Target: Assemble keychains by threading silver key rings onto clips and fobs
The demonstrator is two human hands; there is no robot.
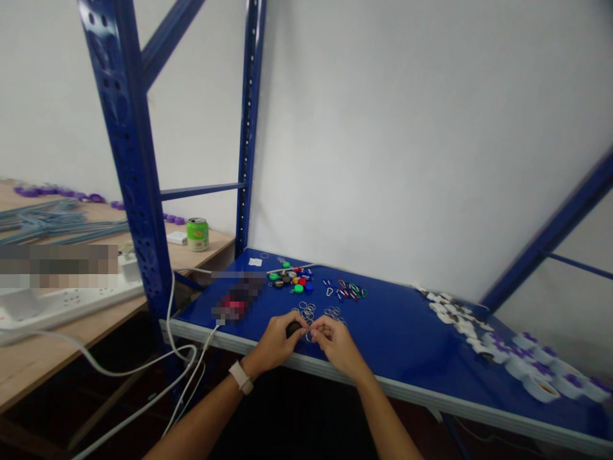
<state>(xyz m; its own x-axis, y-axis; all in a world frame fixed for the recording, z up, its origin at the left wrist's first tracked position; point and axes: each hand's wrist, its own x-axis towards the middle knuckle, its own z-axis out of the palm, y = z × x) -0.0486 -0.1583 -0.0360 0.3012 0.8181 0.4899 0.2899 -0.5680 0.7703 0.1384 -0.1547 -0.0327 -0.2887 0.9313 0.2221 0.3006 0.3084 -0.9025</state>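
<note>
Here we are, low over the blue table (407, 332), left hand (274, 342) clamped on a black round tag (293, 329), right hand (338, 345) brought in tight against it, its exact grip hidden, everything held steady beside the loose split rings (304, 312).

Glossy metal shelf (397, 338); key rings (304, 311) seemingly steel.

Black fob (293, 329) in the left hand (274, 345) partly concealed by the grip. Object (238, 297) on the blue shelf (393, 338) pixelated; identity undeterminable.
</note>
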